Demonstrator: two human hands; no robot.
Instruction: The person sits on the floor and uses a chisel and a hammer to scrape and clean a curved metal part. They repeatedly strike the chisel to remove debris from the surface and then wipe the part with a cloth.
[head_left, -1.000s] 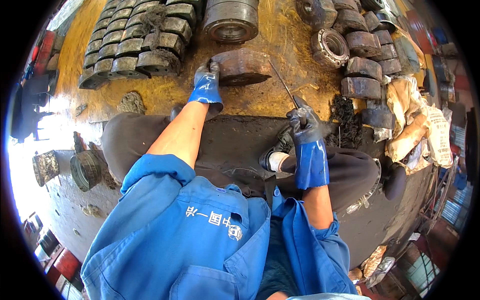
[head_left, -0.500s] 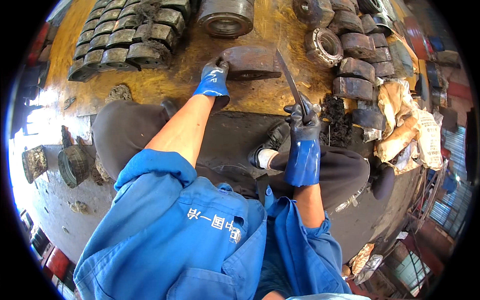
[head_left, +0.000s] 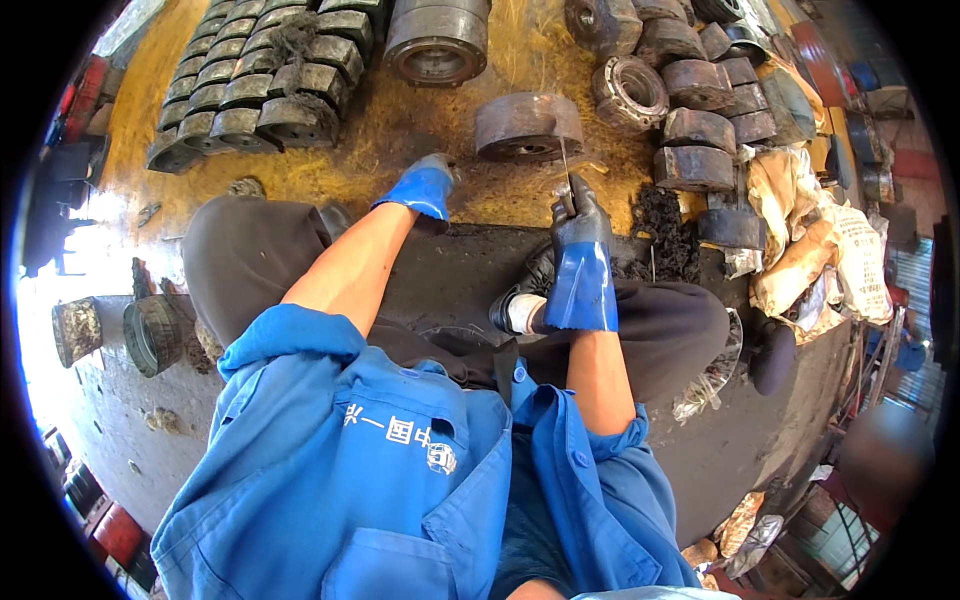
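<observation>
My right hand (head_left: 580,218), in a black and blue rubber glove, is closed around a long knife (head_left: 565,165). Its narrow blade points away from me, with the tip by the near right side of a thick, dark metal ring (head_left: 528,128). That ring rests on the yellowish, greasy work surface (head_left: 400,120). To the ring's near left is my left hand (head_left: 428,180), gloved alike and apart from the ring. Its fingers are bunched and partly hidden, so whether they hold anything does not show.
Rows of dark, curved metal blocks (head_left: 225,95) stand at the far left. A large metal cylinder (head_left: 437,40) is beyond the ring. On the right are a bolted ring (head_left: 631,93), stacked dark blocks (head_left: 697,168), black shavings (head_left: 660,235) and crumpled paper sacks (head_left: 800,240).
My left hand has come off the metal ring and now sits nearer me. The ring appears turned and farther right. My right hand has moved forward and left, bringing the knife close to the ring.
</observation>
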